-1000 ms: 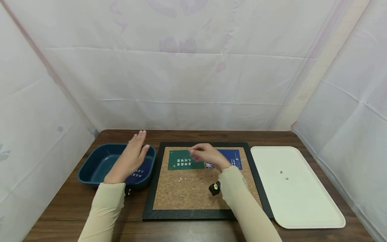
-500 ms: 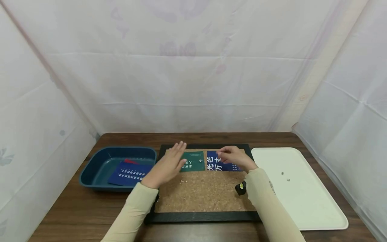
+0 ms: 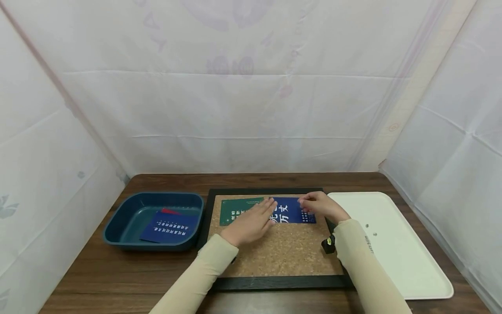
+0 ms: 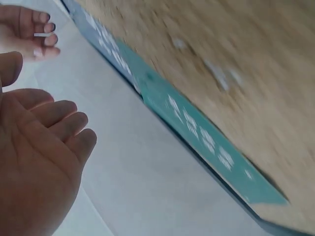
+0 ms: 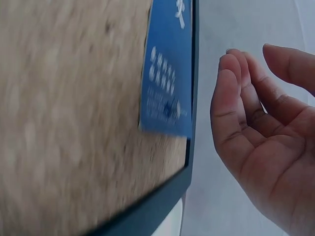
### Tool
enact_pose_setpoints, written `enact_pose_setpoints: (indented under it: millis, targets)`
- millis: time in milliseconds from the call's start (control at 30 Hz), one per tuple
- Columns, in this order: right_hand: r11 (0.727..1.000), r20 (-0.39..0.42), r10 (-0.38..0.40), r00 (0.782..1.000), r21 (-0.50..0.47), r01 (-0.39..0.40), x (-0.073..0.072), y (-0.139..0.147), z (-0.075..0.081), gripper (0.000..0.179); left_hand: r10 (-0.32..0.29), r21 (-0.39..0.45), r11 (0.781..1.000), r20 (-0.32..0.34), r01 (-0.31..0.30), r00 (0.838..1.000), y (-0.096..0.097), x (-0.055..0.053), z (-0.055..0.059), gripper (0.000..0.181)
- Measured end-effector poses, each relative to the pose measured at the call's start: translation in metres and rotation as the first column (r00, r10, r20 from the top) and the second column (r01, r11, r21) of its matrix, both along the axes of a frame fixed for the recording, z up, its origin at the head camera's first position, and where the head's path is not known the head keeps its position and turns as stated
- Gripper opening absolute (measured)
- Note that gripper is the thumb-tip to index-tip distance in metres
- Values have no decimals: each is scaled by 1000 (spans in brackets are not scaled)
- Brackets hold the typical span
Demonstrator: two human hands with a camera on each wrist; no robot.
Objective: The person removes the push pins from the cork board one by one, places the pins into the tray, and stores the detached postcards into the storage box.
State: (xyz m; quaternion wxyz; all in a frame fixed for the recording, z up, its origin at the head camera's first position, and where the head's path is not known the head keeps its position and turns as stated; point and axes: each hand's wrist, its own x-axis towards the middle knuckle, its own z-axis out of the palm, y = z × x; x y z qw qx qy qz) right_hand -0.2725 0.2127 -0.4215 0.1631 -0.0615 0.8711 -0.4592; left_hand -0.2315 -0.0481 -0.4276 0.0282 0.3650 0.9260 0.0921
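A framed corkboard (image 3: 282, 248) lies on the table, bearing a green card (image 3: 231, 209) and a blue card (image 3: 290, 209) side by side along its far edge, both printed with white characters. My left hand (image 3: 251, 222), fingers straight, reaches over the cards and hides part of both in the head view. Its palm (image 4: 39, 162) is bare in the left wrist view. Over the blue card's right end is my right hand (image 3: 323, 206). The right wrist view shows its fingers (image 5: 227, 93) loosely bent, the thumb apart from them and nothing between.
Left of the board stands a dark teal tub (image 3: 117, 222) holding a blue card (image 3: 166, 226) and something red (image 3: 170, 211). A cream tray (image 3: 408, 261) with small silvery pieces (image 3: 375, 234) sits at the right. White sheeting (image 3: 235, 109) hangs behind the table.
My left hand has moved right, from above the tub to above the cards. The right hand has also shifted right, from the green card to the blue card's right end.
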Motion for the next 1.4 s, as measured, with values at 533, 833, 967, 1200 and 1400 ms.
enact_pose_setpoints:
  millis: [533,833,967,1200,1400]
  targets:
    - [999,29,-48,998,24,47,-6,26,-8,30,-64,-53,996,126,71,990,43,-9,-14,54]
    - [993,56,-79,995,91,73,-11,28,-12,28,-52,-96,993,151,67,987,57,-11,-12,53]
    - [989,58,-87,995,124,79,-12,27,-11,27,-52,-139,988,128,70,990,63,-12,-11,52]
    - [986,68,-94,993,144,83,-15,28,-14,20,-40,-201,977,129,66,991,74,-15,-8,52]
    - [984,64,-75,995,168,63,-11,26,-14,17,-14,-236,970,202,63,979,78,-15,-7,50]
